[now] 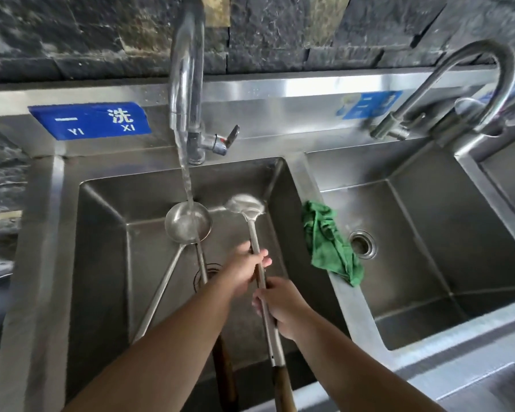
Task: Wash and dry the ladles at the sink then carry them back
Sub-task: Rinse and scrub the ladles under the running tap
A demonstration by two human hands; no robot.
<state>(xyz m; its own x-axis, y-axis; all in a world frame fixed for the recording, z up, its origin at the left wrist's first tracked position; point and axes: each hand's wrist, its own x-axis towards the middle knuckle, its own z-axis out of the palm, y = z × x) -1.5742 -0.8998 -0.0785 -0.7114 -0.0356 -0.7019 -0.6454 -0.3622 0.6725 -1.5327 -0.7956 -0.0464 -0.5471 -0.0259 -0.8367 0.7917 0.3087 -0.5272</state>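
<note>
Steel sink [101,203], tap [186,84] running: both hands, left hand [246,270] and right hand [280,306], curl around the skimmer ladle's handle [257,254], which should swing left under the stream beside the round ladle [188,223].

Commercial kitchen — labelled steel sinks [306,173].

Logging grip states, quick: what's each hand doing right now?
Left hand: fingers curled round the shaft of the ladle.
Right hand: grips the same shaft, lower down.
</note>
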